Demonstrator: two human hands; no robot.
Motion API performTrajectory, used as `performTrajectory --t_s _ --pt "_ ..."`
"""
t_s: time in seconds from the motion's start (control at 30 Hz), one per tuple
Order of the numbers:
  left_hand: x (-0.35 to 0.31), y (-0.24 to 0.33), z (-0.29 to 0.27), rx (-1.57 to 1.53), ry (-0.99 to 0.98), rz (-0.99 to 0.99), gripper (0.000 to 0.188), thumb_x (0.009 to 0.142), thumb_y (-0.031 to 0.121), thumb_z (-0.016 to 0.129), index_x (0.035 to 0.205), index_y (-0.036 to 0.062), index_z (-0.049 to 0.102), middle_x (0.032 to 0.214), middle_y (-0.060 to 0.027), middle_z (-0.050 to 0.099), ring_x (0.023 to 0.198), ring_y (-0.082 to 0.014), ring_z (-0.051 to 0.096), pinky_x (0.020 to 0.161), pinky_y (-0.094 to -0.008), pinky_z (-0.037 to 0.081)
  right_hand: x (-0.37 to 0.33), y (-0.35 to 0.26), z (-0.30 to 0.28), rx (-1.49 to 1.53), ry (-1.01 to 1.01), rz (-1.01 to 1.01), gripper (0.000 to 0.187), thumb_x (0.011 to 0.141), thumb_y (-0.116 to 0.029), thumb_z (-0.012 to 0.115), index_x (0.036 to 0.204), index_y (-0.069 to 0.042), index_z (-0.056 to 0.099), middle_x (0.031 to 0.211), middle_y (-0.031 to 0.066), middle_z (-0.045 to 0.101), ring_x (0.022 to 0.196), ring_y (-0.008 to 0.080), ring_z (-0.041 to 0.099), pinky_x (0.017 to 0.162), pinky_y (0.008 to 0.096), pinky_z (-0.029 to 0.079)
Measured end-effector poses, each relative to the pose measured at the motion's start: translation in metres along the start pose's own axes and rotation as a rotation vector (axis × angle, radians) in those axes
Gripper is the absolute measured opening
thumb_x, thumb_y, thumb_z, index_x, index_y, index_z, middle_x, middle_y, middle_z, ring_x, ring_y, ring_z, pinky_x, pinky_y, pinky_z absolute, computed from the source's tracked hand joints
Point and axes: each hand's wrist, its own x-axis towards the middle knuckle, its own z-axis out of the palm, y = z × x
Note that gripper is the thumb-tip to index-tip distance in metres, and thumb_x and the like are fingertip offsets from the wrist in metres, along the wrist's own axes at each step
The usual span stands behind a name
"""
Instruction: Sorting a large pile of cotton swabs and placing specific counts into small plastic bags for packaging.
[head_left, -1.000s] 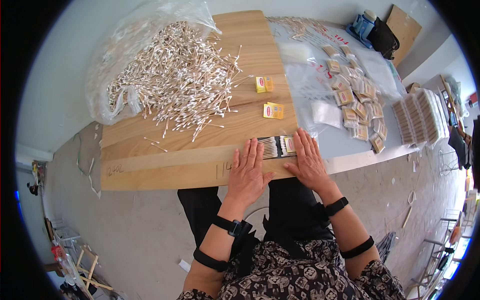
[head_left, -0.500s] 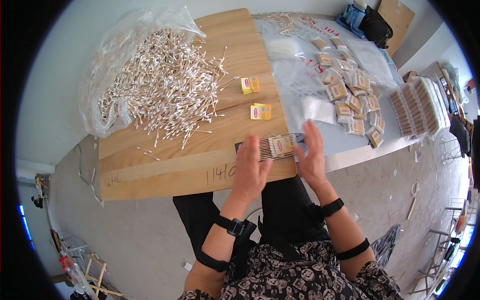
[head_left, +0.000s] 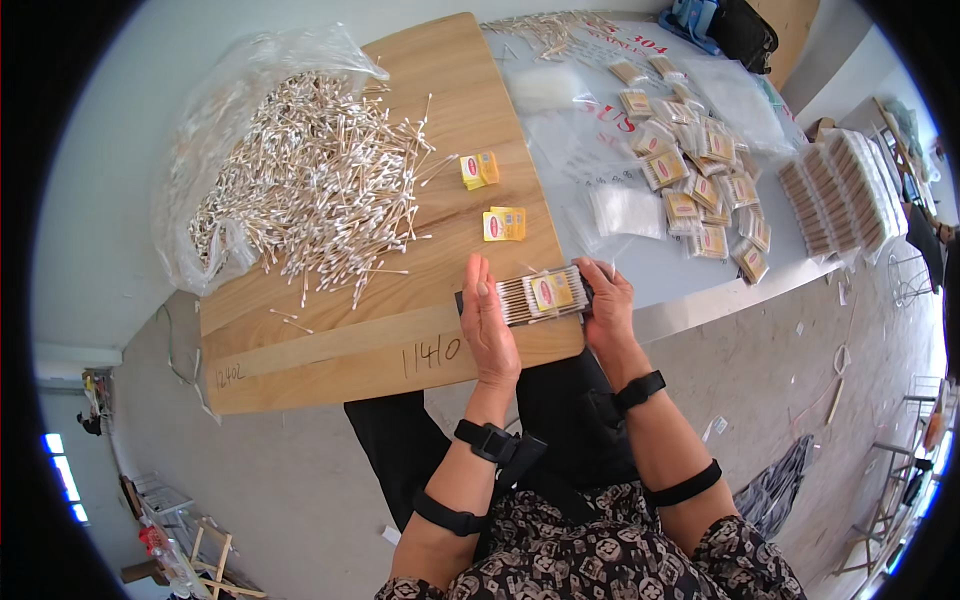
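A row of cotton swabs (head_left: 515,302) lies side by side in a shallow dark tray (head_left: 464,303) at the table's near right corner. On top of the swabs rests a small yellow-and-white card (head_left: 552,292). My left hand (head_left: 489,325) stands on edge at the tray's left end, fingers straight and close together, palm turned toward the swabs. At the opposite end, my right hand (head_left: 610,308) has its fingers bent against the tray's edge; part of its grip is hidden. Two small stacks of yellow cards, the far stack (head_left: 478,170) and the near stack (head_left: 503,224), lie beyond the tray.
Loose cotton swabs (head_left: 340,190) spill from a clear plastic bag (head_left: 180,235) on the wooden table (head_left: 300,370). To the right, a grey surface (head_left: 690,290) bears clear bags (head_left: 628,212), several packed swab bundles (head_left: 708,242) and stacked swab packs (head_left: 840,195).
My right hand has come down and in, its fingers bending onto the tray's right end. My left hand has turned more on edge at the left end. The whole view has shifted slightly.
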Motion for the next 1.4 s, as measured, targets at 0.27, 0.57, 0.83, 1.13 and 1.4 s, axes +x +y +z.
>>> performTrajectory --t_s 0.27,0.57,0.83,1.13,1.4 --pt "0.002 -0.01 0.024 -0.338 0.115 -0.08 0.062 0.105 0.038 0.037 0.147 -0.0077 0.029 0.154 -0.0222 0.029 0.145 -0.0291 0.026 0.121 -0.0407 0.016 -0.002 0.003 0.005 -0.002 0.013 -0.032 0.015 0.086 -0.01 0.075 0.091 0.002 0.068 0.081 0.0034 0.067 0.07 0.0102 0.061 0.065 0.0256 0.051" --pt "0.005 0.002 0.016 -0.595 0.221 -0.189 0.05 0.103 0.026 0.047 0.14 -0.0066 0.04 0.147 -0.0183 0.041 0.138 -0.0271 0.039 0.116 -0.0392 0.029 0.0 0.009 0.0 -0.034 0.029 -0.056 0.016 0.089 -0.012 0.072 0.096 0.001 0.066 0.083 0.0019 0.065 0.074 0.0098 0.06 0.068 0.0243 0.05" --pt "-0.003 0.009 -0.117 0.478 0.239 0.097 0.034 0.091 0.002 0.061 0.124 0.0 0.055 0.128 -0.0162 0.058 0.119 -0.0286 0.056 0.099 -0.0368 0.046 -0.021 -0.027 0.016 -0.789 0.243 -0.821 0.013 0.091 -0.01 0.065 0.101 -0.001 0.064 0.081 -0.0001 0.061 0.075 0.0092 0.053 0.07 0.0249 0.046" --pt "-0.007 0.001 -0.16 0.629 0.407 0.279 0.032 0.082 -0.009 0.056 0.112 0.001 0.059 0.12 -0.0118 0.062 0.106 -0.0221 0.06 0.087 -0.0307 0.048 -0.039 0.051 0.158 -1.037 -0.82 -0.614 0.015 0.081 -0.003 0.064 0.096 -0.002 0.068 0.092 0.0153 0.063 0.084 0.0298 0.064 0.074 0.0366 0.052" --pt "-0.006 0.002 -0.155 0.519 0.449 0.229 0.032 0.081 -0.008 0.054 0.111 0.0012 0.059 0.12 -0.0132 0.06 0.107 -0.0246 0.058 0.088 -0.0307 0.048 -0.008 0.093 0.198 -1.323 -0.814 -1.18 0.01 0.074 -0.003 0.064 0.082 -0.007 0.067 0.09 0.0122 0.058 0.09 0.0315 0.058 0.08 0.0425 0.049"
